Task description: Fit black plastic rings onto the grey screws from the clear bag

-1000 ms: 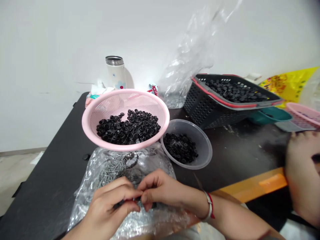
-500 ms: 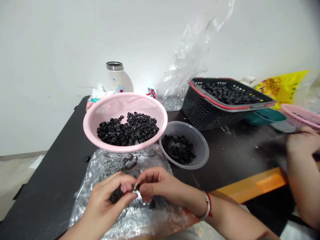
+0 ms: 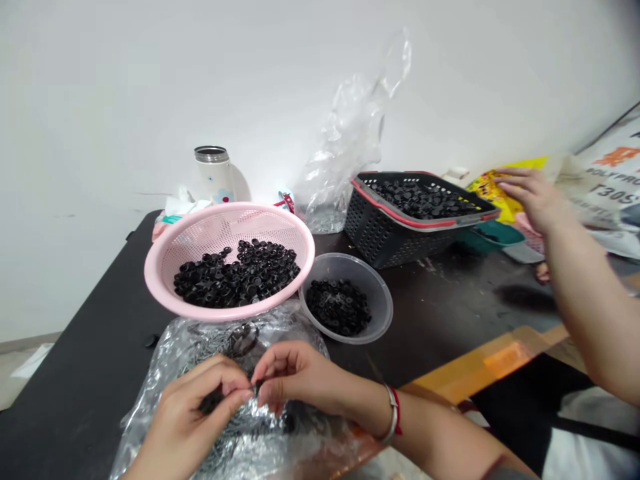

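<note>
Pinching dark piece (image 3: pixel 257 386), hands (image 3: pixel 305 381) half-hiding bag (image 3: pixel 163 367), colander (image 3: pixel 156 283), bowl (image 3: pixel 381 307) beyond

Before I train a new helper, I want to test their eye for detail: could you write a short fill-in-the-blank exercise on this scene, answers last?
1. The large perforated bowl holding black pieces is coloured ____.
2. The red and pale bracelet circles the person's ____ wrist.
3. The printed bag partly behind the dark basket is bright ____.
4. The left hand and right hand are above crumpled, see-through ____ sheeting.

Missing words: pink; right; yellow; plastic.
</note>
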`<state>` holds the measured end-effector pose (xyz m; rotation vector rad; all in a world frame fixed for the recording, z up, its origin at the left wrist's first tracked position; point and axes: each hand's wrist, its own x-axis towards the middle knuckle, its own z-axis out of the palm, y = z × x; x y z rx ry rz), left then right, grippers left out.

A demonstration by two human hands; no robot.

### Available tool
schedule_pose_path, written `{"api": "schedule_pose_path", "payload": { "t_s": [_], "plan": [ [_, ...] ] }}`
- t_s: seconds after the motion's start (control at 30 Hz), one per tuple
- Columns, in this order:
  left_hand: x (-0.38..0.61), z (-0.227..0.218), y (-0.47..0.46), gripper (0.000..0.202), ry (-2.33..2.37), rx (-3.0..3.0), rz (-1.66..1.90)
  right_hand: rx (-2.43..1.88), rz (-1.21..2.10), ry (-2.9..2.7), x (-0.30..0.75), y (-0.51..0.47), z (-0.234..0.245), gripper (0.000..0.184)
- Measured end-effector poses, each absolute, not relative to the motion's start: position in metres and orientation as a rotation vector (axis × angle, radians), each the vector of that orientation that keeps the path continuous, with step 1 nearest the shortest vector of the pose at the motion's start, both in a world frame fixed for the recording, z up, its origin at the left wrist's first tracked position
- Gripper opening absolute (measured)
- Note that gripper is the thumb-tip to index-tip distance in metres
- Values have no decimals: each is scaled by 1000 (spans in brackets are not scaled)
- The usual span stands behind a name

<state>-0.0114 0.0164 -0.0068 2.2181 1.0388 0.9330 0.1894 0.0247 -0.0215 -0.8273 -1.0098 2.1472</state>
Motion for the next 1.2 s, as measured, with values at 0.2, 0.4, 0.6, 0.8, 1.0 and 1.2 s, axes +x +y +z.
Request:
{"api": "schedule_pose_path", "payload": {
  "t_s": [0.2, 0.4, 0.6, 0.8, 1.0, 1.2],
  "plan": [
    [-12, -14, 16, 16, 1047, 2265, 935, -832, 2134, -1002, 189, 25, -27, 45],
    [-10, -18, 15, 15, 1169, 2214, 986, -860, 2042, -1001, 188, 26, -24, 44],
    [-10, -21, 11, 13, 1075, 2158, 936, -886, 2018, -1012, 187, 26, -26, 41],
    [-10, -25, 10, 18, 958, 2217, 949, -955, 1952, -1115, 184, 23, -30, 44],
    [-10, -25, 11, 20, 899, 2336, 983, -927, 1800, -1285, 184, 21, -38, 44],
    [-10, -15, 12, 16, 934, 2312, 982, -836, 1762, -1363, 189, 21, -24, 42]
  ]
}}
